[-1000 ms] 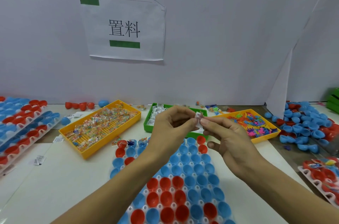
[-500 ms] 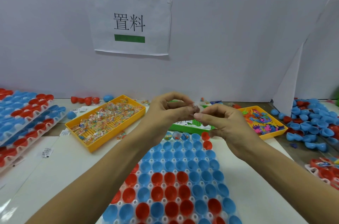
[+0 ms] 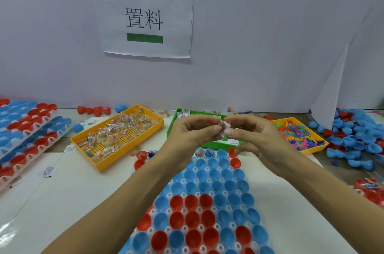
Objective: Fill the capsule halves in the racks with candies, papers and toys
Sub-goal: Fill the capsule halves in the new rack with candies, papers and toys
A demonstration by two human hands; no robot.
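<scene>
White tabletop: left hand [image 3: 190,133] and right hand [image 3: 252,136] both pinch small white folded papers [image 3: 224,128] above the clear plastic rack of blue and red capsule halves [image 3: 207,201]; stuck slips could drop together, doubling one cup.

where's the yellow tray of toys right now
The yellow toy tray sits at the right of the head view, just right of the green tray, with the pile of loose capsule halves beyond it.

White paper sign [image 3: 145,18] on the wall, printed "置料"
</scene>
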